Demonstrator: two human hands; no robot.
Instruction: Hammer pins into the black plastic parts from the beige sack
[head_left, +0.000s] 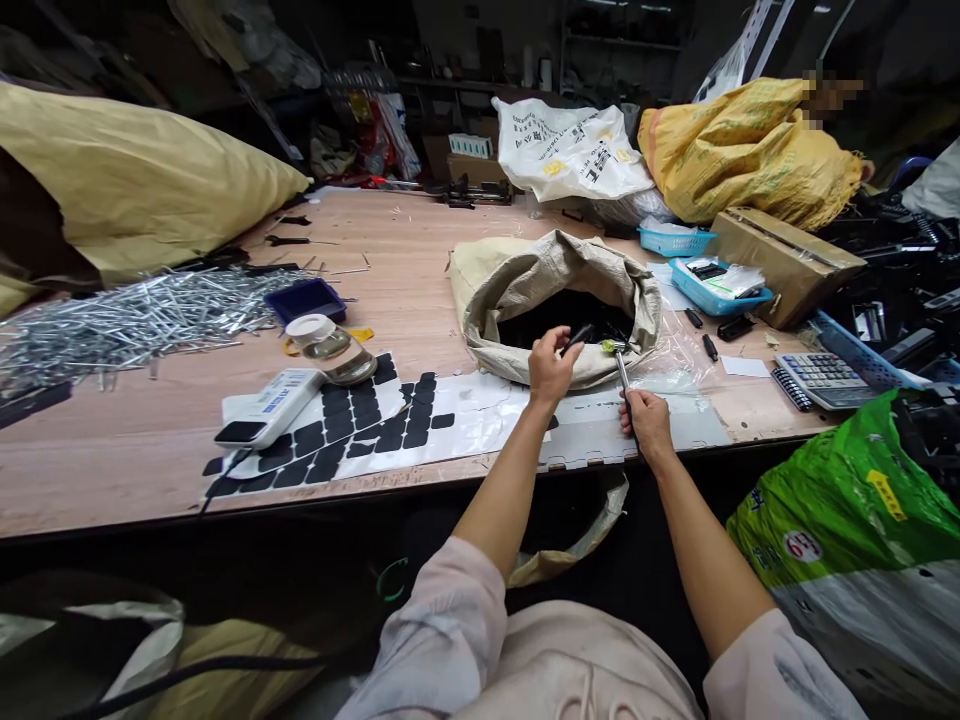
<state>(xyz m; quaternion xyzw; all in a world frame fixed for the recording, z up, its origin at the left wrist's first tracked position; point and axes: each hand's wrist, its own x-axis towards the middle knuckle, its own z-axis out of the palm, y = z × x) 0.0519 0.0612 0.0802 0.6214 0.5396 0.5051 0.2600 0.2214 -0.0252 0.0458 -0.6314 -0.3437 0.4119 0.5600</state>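
Head view — tool (pixel 622 372) in right hand (pixel 648 425), "公司" on white sack (pixel 574 150).

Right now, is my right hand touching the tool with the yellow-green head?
Touching. The head camera view shows the right hand closed around the lower part of the tool, fingers curled over it.

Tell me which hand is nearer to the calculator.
Right. The right hand is left of the calculator, gripping a metal-shafted tool; the left hand is farther left, at the open sack's front rim.
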